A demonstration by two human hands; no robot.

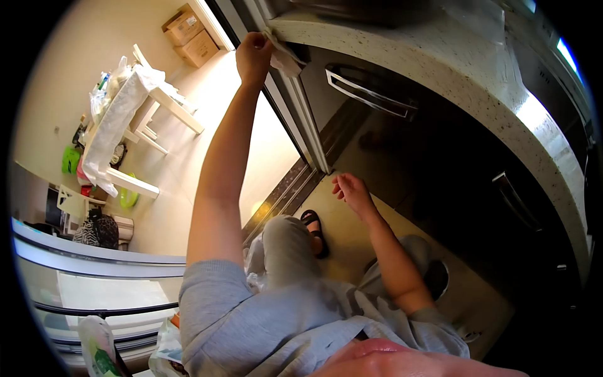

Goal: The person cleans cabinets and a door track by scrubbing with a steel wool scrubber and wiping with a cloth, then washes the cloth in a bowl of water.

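Head view. The left hand (253,55) is stretched high beside the door frame (298,107), its fingers curled nearly closed, apparently around one end of a pale cloth (286,61); the exact grip is hidden behind the knuckles. The cloth lies between that hand and the corner of the counter (402,41), its loose part against or just in front of the frame (contact cannot be told from this angle). The right hand (353,191) is lower and apart from everything near it, fingers half bent, with nothing visible in its grasp.

Likely faults, by cause. Slipping: if only an edge of the cloth is pinched, a firm pull could drag it from the fingers. Snagging: the free end hangs close to the counter's corner, with a handle (369,100) farther along, so a wide sweep might catch the corner first. Knocking: the narrow space between frame and counter leaves little room, and the knuckles could strike either. Balance: the left arm is nearly straight and the right hand braces on nothing, so a longer reach could tip the body. Footing: a sandal (321,239) stands near the floor track (286,193), whose raised or grooved edge could catch a toe during a sideways step.
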